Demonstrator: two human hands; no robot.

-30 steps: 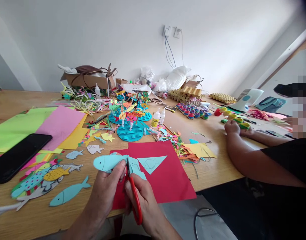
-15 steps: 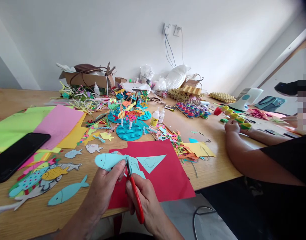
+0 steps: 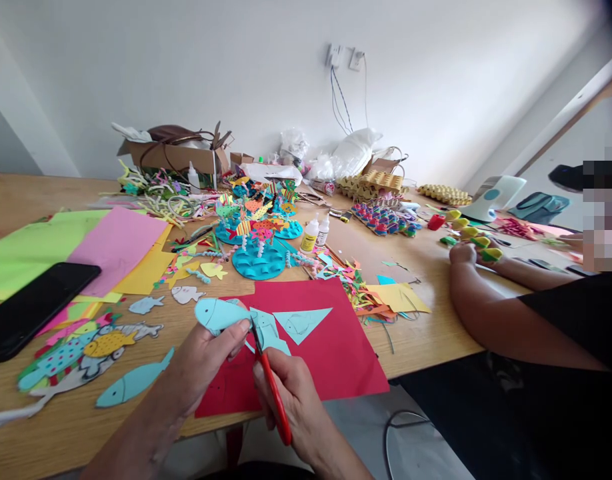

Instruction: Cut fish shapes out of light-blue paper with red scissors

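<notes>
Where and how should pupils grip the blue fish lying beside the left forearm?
The blue fish is probably best pinched by the opposite edges of its broad mid-body, from above and the head end. It lies flat on the table, offering only thin edges, and the left forearm hides part of its tail.

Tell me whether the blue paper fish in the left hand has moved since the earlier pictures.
Yes: the head of the held fish has shifted slightly right and up in view, against the triangular blue paper on the red sheet.
</notes>
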